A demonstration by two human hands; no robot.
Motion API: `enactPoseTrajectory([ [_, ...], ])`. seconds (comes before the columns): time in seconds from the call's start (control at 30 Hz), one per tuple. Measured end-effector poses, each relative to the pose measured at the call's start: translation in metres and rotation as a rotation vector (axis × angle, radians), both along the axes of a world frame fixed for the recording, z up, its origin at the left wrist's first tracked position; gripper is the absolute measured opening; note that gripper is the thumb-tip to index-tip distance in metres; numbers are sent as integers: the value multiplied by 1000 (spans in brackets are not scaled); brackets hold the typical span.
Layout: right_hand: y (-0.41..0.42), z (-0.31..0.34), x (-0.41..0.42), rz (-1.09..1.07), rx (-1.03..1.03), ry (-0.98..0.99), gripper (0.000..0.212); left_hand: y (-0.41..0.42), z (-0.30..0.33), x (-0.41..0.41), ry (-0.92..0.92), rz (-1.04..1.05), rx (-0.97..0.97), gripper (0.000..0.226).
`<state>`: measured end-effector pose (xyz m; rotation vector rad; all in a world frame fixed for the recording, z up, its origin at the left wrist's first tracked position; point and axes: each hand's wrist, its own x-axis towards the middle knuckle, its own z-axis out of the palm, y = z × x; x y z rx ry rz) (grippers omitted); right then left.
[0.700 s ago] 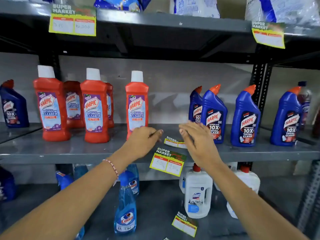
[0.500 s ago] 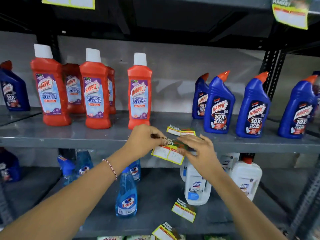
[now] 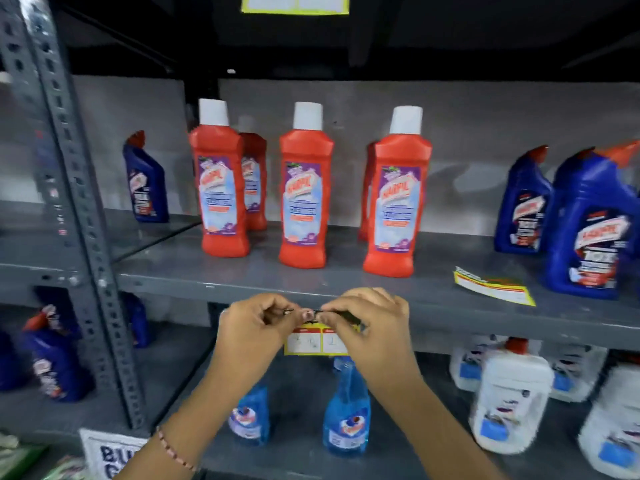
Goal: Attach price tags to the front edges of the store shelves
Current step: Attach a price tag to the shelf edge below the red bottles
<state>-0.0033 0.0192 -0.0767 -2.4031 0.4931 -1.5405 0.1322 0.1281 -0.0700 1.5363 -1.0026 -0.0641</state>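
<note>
Low in the middle of the frame, both hands, left (image 3: pixel 254 329) and right (image 3: pixel 363 323), pinched the price tag (image 3: pixel 311 341) against the shelf edge (image 3: pixel 485 317); pressing its top strip flat and level seemed wise.

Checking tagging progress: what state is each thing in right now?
Left hand: pinching the tag's top edge.
Right hand: pinching the same edge.
Price tag: hanging at the shelf edge, held.
Spare tags: lying loose on the shelf.
Red bottles: upright, capped.
</note>
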Motion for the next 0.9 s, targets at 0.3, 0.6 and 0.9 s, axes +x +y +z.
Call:
enactPoseTrajectory([
  [0.3, 16, -6, 64, -173, -41, 16, 1, 5, 2, 51, -9, 143, -42, 13],
  [0.6, 15, -1, 40, -365, -57, 19, 17, -4, -1, 37, -256, 235, -175, 39],
  [0.9, -12, 17, -13, -442, 43, -23, 22, -12, 3, 21, -545, 147, -346, 29],
])
